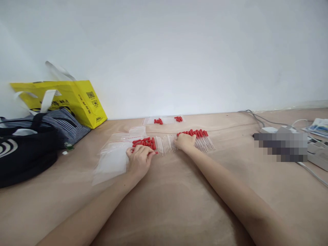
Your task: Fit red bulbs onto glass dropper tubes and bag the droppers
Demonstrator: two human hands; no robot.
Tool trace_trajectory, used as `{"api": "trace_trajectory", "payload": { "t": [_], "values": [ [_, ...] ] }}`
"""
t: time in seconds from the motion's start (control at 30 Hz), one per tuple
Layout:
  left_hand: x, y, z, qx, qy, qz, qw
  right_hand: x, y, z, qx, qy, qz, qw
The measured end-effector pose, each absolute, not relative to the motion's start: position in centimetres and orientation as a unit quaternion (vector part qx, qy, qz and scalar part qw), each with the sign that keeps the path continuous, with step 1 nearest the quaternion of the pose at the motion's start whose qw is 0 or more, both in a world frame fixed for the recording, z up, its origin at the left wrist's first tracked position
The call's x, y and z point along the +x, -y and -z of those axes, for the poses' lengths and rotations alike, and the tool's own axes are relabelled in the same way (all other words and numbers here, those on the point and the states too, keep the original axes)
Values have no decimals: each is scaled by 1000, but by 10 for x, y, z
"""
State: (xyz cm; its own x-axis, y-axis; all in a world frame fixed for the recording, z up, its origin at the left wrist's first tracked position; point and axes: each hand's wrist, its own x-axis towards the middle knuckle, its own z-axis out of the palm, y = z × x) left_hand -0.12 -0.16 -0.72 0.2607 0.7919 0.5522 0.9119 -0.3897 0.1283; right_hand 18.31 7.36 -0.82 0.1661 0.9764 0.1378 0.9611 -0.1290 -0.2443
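Several droppers (204, 145) already have red bulbs (197, 133) on, loads of tubes (164, 145) still bare. Left hand's (139, 158) grip pinches a loose bulb (155, 152); right hand's (185, 141), can't tell.

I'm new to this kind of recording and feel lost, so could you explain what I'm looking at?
There is no machine: this one picture comes from a camera worn on a person's head, looking forward and down at their bare hands. On the table lie loose red caps, thin clear tubes, red-capped tubes and clear plastic bags. The left hand pinches a small red piece. The right hand is at the tubes; what it may hold is hidden.
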Motion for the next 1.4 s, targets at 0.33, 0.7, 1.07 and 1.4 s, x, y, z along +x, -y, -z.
{"api": "trace_trajectory", "payload": {
  "t": [0.33, 0.7, 1.07, 1.4],
  "values": [
    [9, 13, 15, -862, 460, 214, -16, 202, -46, 17, -658, 706, 5, 262],
    [18, 20, 16, -861, 444, 245, -31, 238, 31, 38, -435, 827, -32, 354],
    [21, 20, 19, -862, 434, 263, -24, 226, 28, 36, -409, 849, -59, 330],
    [29, 21, 20, -815, 489, 298, -89, 216, 34, 33, -386, 854, -30, 349]
  ]
}}
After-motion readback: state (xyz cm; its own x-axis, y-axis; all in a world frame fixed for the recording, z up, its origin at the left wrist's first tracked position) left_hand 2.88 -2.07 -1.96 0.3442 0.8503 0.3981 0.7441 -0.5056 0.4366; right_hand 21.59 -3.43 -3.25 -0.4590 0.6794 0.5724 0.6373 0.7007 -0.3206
